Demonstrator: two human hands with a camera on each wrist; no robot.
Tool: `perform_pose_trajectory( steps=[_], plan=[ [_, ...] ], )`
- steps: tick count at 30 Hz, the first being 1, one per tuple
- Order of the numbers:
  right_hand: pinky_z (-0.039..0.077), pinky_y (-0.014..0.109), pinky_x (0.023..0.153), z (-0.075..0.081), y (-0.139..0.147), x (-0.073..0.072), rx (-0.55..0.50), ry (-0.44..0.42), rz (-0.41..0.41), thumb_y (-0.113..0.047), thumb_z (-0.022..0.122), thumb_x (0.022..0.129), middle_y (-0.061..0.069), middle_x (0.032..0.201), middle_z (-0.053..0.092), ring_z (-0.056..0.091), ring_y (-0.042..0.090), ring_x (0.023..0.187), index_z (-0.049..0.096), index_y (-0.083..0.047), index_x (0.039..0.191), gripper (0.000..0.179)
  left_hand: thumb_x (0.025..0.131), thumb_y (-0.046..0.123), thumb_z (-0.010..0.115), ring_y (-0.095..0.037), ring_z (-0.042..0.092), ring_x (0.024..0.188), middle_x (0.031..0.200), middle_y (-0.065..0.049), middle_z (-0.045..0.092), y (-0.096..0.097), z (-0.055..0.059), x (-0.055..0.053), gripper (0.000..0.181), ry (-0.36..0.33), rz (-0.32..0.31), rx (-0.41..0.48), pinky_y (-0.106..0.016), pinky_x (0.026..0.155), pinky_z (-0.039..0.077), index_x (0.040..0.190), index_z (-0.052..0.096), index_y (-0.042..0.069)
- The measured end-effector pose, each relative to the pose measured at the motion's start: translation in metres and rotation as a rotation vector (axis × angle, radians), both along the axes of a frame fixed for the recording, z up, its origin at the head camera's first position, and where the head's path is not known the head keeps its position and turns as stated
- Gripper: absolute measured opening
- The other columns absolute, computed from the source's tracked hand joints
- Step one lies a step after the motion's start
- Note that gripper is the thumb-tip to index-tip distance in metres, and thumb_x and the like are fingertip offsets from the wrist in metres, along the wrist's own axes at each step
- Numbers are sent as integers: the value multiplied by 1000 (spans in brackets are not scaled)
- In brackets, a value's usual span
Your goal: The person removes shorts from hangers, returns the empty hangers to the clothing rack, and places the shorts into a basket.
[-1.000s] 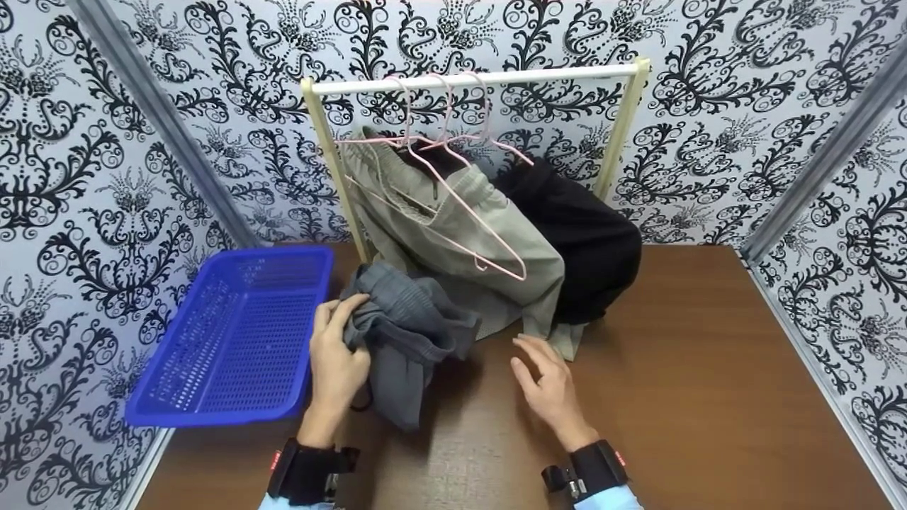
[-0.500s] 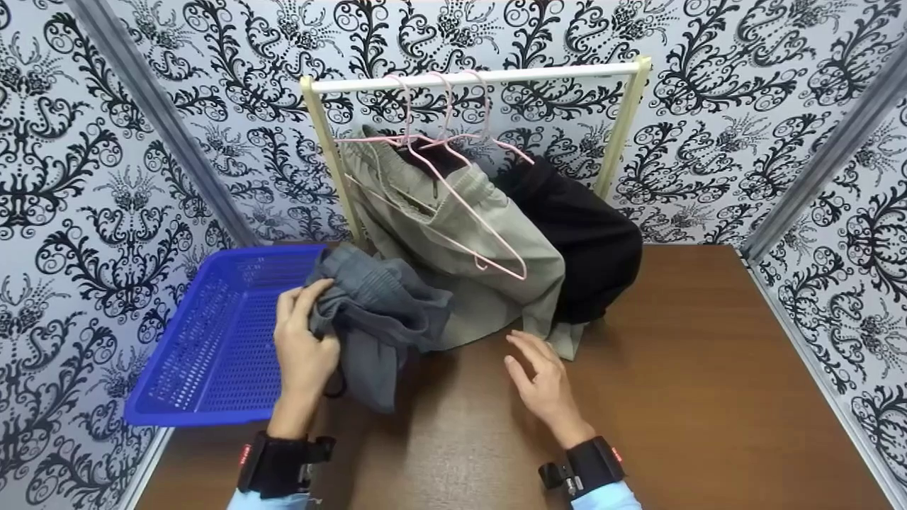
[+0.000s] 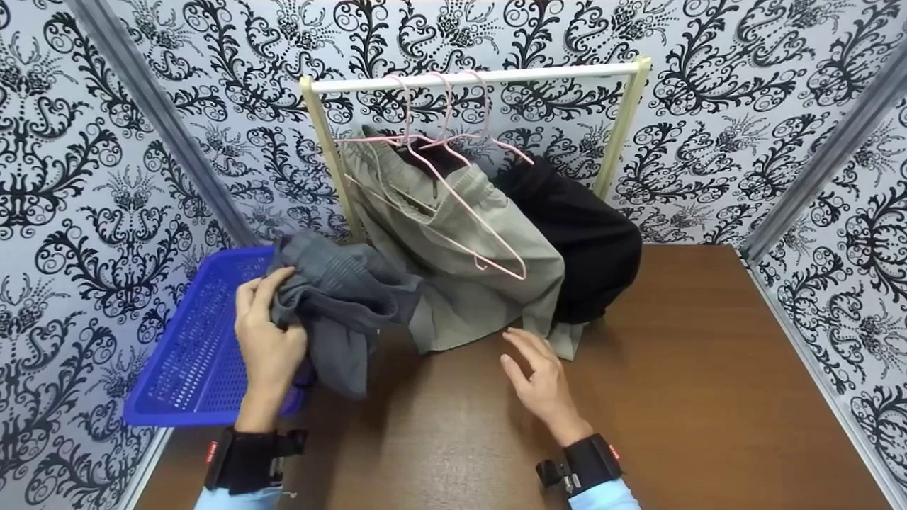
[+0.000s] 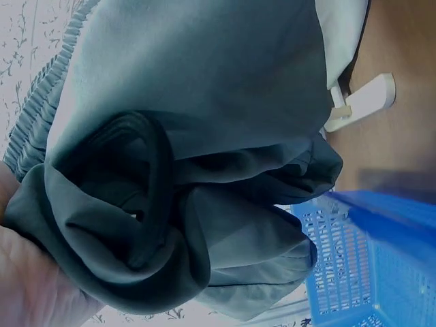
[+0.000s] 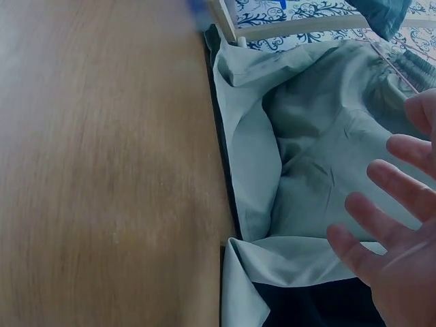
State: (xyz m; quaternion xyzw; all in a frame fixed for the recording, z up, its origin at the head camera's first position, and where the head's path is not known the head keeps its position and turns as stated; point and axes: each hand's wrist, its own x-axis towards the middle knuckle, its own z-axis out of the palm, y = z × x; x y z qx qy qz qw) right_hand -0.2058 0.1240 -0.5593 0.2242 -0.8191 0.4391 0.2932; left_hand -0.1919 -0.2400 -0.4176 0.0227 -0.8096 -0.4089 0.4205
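My left hand [image 3: 269,343] grips a bunched pair of dark grey pants [image 3: 340,297] by the ribbed elastic waistband, and the cloth hangs down over the right side of the blue basket [image 3: 177,354]. In the left wrist view the folded grey pants [image 4: 225,88] fill most of the picture. My right hand [image 3: 542,382] holds nothing; its fingers are spread, just in front of the hem of the grey-green pants [image 3: 482,227]. Those pants hang from a pink hanger [image 3: 506,258] on the rack. Behind them, black pants [image 3: 592,234] hang to the right.
A small clothes rack with a white rail [image 3: 553,74] and pale posts stands at the back of the brown table [image 3: 680,397]. Patterned walls [image 3: 708,127] enclose the table at the back and sides.
My left hand has carried the dark grey pants leftward, from in front of the rack to over the basket's right side. The right hand has barely shifted.
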Motion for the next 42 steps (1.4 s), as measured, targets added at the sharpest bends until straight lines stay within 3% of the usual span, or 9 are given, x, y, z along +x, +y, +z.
perform_pose_trajectory(
  steps=[14, 28, 36, 42],
  plan=[
    [48, 55, 100, 4, -1, -4, 23, 7, 11, -6, 76, 89, 17, 128, 69, 63, 37, 120, 72, 0, 123, 35, 70, -17, 52, -40, 56, 106, 113, -25, 56, -28, 12, -5, 63, 40, 105, 7, -56, 96, 43, 122, 75, 10],
    [48, 54, 101, 6, 0, -3, 34, -13, 8, -7, 75, 89, 16, 128, 69, 63, 37, 121, 72, 0, 123, 34, 68, -16, 56, -40, 55, 114, 122, -24, 55, -56, 13, -12, 64, -10, 212, 11, -61, 101, 44, 123, 75, 11],
    [48, 53, 101, 5, 1, -1, 24, -26, 7, -6, 75, 89, 17, 128, 69, 62, 36, 122, 72, -1, 124, 35, 65, -17, 53, -40, 53, 117, 127, -24, 53, -70, 12, -13, 70, -31, 268, -6, -61, 101, 43, 126, 72, 12],
    [48, 52, 101, 3, 1, 1, 16, -44, 11, -5, 74, 90, 17, 129, 68, 62, 35, 122, 72, -3, 125, 35, 65, -17, 52, -43, 53, 119, 128, -25, 51, -79, 6, -12, 71, -69, 278, -31, -63, 102, 42, 128, 71, 10]
  ],
)
